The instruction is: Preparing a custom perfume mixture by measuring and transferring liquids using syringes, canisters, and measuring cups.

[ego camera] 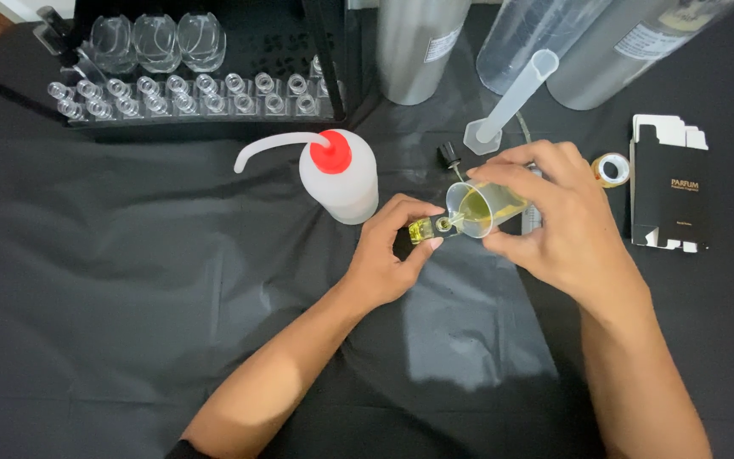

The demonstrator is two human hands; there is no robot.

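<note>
My left hand point(388, 255) grips a small clear glass bottle point(425, 229) holding yellow liquid, steadying it on the black cloth. My right hand point(554, 217) holds a small clear plastic beaker point(482, 208) of yellow-green liquid, tilted with its spout at the bottle's mouth. A thin stream joins the two. A black spray cap point(448, 155) lies just beyond the beaker.
A white wash bottle with red cap point(339, 174) stands left of my hands. A rack of empty glass bottles point(189, 93) sits at the back left. A plastic measuring cylinder point(511, 102), metal canisters point(418, 47), a tape roll point(611, 169) and a black carton point(669, 200) lie behind and right.
</note>
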